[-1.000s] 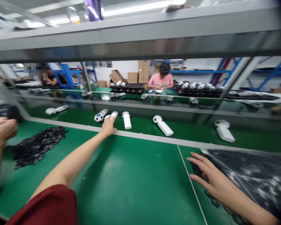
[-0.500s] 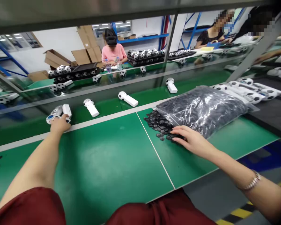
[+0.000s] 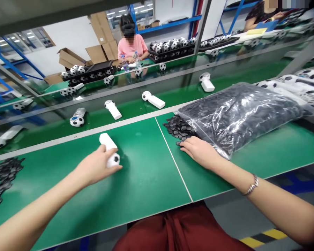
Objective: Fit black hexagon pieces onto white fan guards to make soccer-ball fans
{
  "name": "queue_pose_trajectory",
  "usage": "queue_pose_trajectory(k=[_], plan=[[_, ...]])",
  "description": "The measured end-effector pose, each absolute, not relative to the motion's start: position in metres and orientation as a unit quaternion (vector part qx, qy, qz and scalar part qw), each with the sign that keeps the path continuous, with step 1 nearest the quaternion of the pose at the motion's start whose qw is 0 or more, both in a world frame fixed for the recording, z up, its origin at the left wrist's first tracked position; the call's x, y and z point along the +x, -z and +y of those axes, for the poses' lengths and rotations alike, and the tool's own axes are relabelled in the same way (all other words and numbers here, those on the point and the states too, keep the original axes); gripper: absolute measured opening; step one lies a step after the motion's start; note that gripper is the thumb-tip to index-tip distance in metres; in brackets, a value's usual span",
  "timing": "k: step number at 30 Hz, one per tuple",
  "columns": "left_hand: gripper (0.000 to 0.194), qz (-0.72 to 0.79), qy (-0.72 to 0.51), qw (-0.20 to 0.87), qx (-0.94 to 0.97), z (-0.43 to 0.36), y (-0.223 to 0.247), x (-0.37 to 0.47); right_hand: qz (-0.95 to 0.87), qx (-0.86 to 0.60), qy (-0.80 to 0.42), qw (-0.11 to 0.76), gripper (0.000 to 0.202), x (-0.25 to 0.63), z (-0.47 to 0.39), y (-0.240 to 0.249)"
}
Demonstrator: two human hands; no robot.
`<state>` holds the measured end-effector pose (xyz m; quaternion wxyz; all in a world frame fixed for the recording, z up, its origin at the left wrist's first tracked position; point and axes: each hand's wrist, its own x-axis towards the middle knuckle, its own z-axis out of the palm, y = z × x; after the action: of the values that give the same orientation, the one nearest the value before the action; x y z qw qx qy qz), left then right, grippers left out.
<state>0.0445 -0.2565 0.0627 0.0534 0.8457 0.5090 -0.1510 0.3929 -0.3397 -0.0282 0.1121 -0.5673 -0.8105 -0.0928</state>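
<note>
Left hand: mine, (image 3: 95,166) clamped on one white piece (image 3: 107,141), fingers laid across it where handle meets head.
Right hand: mine, (image 3: 202,151) fingertips at the near edge of a heap of black pieces (image 3: 180,128); whether they pinch one, I cannot tell.
White piece, place: in front of me, over the desk (image 3: 143,174), on my side of the pale edging (image 3: 136,119); touching the surface or just above it, I cannot tell.
Hold, left: best firm but not squeezing, I judge, with the patterned head left uncovered so its face can be seen.
Pick, right: a light pinch at the loose rim of the heap should part a single piece better than digging into the middle.
White piece, look: plain blocky handle slanting away from me to the left; rounded head nearer me, white with a black football patch; partly hidden by my fingers.
Black pieces, look: small, flat, dark, overlapping, beside the clear bag (image 3: 251,115) filled with dark contents.
Second heap: dark pieces (image 3: 5,174), far left.
Row beyond: similar white pieces (image 3: 115,111), well spaced on the green strip.
</note>
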Motion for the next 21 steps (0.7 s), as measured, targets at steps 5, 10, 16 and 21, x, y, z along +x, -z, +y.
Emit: queue_pose_trajectory(k=[5,10,16,21], plan=[[0.074,0.347,0.168,0.136,0.913,-0.266,-0.063,0.064,-0.822,-0.548,0.143,0.059,0.028,0.393,-0.338,0.029],[0.057,0.229,0.137,0.085,0.96,-0.239,-0.053,0.081,-0.816,-0.562,0.073,0.117,0.031,0.401,-0.341,0.032],[0.069,0.377,0.06,0.078,0.921,-0.263,-0.022,0.117,-0.777,-0.564,-0.084,0.268,0.024,0.387,-0.356,0.017],[0.065,0.468,0.013,0.14,0.873,-0.287,-0.011,0.145,-0.737,-0.557,-0.183,0.338,0.015,0.359,-0.359,0.003]])
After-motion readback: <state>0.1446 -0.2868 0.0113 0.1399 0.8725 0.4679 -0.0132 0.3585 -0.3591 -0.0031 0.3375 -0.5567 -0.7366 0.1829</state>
